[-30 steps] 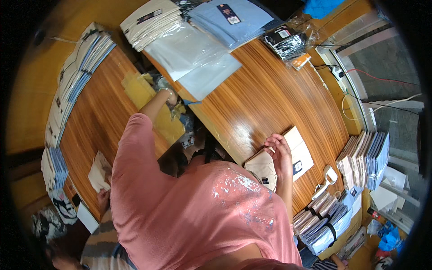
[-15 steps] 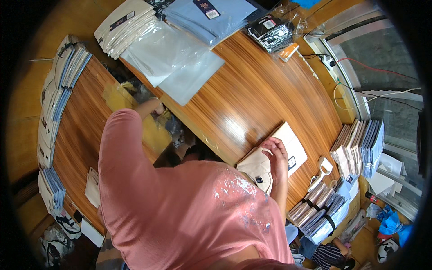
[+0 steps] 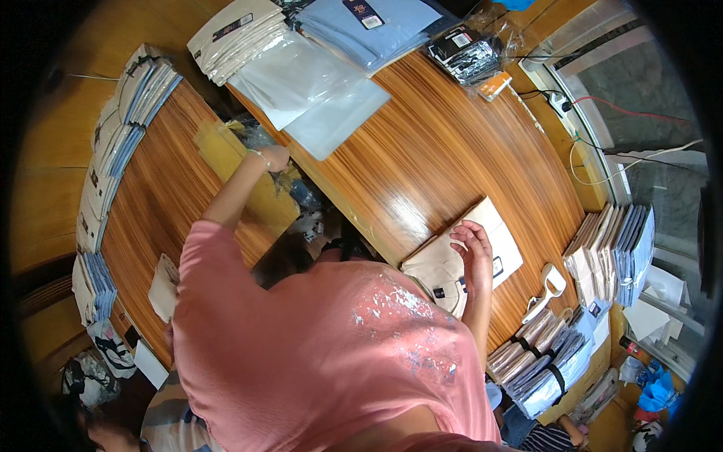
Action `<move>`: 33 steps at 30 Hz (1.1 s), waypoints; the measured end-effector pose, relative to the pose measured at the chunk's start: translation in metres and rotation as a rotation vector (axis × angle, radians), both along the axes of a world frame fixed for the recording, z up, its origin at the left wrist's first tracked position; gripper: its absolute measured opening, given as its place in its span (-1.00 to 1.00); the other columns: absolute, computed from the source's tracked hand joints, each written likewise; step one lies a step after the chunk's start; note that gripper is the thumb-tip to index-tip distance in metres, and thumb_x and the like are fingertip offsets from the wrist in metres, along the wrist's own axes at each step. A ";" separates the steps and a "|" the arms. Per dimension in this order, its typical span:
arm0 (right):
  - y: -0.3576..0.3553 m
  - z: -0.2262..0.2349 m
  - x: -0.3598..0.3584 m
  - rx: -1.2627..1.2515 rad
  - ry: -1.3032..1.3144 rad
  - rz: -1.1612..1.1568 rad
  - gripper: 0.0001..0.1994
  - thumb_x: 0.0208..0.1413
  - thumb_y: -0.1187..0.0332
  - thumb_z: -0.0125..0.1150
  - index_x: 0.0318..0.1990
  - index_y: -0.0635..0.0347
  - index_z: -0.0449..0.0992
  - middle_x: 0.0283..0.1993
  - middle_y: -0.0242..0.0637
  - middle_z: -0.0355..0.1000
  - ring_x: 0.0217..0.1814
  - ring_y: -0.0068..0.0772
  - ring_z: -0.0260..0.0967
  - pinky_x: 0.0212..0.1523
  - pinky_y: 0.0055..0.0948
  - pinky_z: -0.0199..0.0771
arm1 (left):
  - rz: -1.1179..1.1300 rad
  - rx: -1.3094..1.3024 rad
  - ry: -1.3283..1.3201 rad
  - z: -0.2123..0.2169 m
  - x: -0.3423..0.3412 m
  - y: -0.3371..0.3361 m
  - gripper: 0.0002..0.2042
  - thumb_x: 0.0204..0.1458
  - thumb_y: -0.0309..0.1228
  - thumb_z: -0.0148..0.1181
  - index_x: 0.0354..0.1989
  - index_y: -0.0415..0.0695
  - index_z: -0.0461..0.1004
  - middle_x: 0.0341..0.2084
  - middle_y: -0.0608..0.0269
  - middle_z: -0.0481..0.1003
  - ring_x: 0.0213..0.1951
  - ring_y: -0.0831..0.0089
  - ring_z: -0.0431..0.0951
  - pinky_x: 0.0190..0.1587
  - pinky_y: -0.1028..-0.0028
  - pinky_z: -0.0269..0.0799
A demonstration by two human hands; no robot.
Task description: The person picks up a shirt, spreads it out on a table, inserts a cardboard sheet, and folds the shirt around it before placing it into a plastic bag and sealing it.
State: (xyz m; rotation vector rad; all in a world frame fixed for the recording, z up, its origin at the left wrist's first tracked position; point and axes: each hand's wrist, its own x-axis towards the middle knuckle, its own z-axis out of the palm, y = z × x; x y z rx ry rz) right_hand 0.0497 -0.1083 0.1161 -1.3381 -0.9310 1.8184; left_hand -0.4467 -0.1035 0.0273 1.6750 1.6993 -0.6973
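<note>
Over the gap between the two wooden tabletops is my left hand (image 3: 276, 157), a bracelet at its wrist. It looks rounded into a fist beside the far tabletop's edge; its fingertips and anything in them are hidden. My right hand (image 3: 474, 252) rests over a folded beige shirt (image 3: 433, 261) near the table's front edge. Its fingers are loosely curved and apart, with nothing gripped. The shirt's collar lies toward me, with a small dark label at it. A pale, smooth part of the bundle, with a small dark-edged tag, reaches out past my hand.
Clear plastic bags (image 3: 331, 120) lie by stacked beige shirts (image 3: 237, 45) and blue shirts (image 3: 369, 34). A white handheld tool (image 3: 547, 290) and bundled shirts (image 3: 535, 358) are at right. Packed shirts line the left tabletop (image 3: 151, 181). Another person's striped sleeve (image 3: 550, 435) shows at lower right.
My left hand has come up out of the gap and toward the right, showing more forearm. My right hand stays over the shirt, its fingers slightly more apart. The whole view has shifted a little.
</note>
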 end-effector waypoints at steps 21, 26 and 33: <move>0.023 0.046 -0.001 0.608 0.179 -0.216 -0.48 0.14 0.14 0.05 0.19 0.18 0.21 -0.04 -0.29 0.37 -0.04 -0.40 0.35 0.03 -0.37 0.28 | 0.128 1.827 -1.142 0.199 0.250 0.085 -0.88 -0.13 -0.58 0.22 -0.37 -0.19 0.51 -0.29 0.24 0.54 -0.11 0.31 0.49 0.06 0.31 0.28; 0.052 0.065 0.014 0.486 0.407 -0.216 -0.59 0.17 0.33 0.03 0.16 0.19 0.23 -0.09 -0.26 0.36 -0.08 -0.42 0.39 -0.15 -0.48 0.44 | -0.500 1.304 -0.900 0.158 0.365 0.040 -0.59 -0.09 -0.28 0.23 -0.03 -0.10 0.42 0.11 0.04 0.23 0.21 0.12 0.13 0.24 0.01 -0.09; 0.052 0.064 0.112 0.333 0.399 -0.344 -0.75 0.20 0.40 -0.06 0.01 0.22 0.34 -0.37 -0.33 0.42 -0.35 -0.51 0.42 -0.35 -0.41 0.53 | 0.296 1.008 -1.625 0.132 0.350 0.101 -0.30 -0.07 -0.09 0.25 0.20 -0.13 0.12 0.16 0.00 0.17 0.25 0.10 0.08 0.28 0.18 -0.05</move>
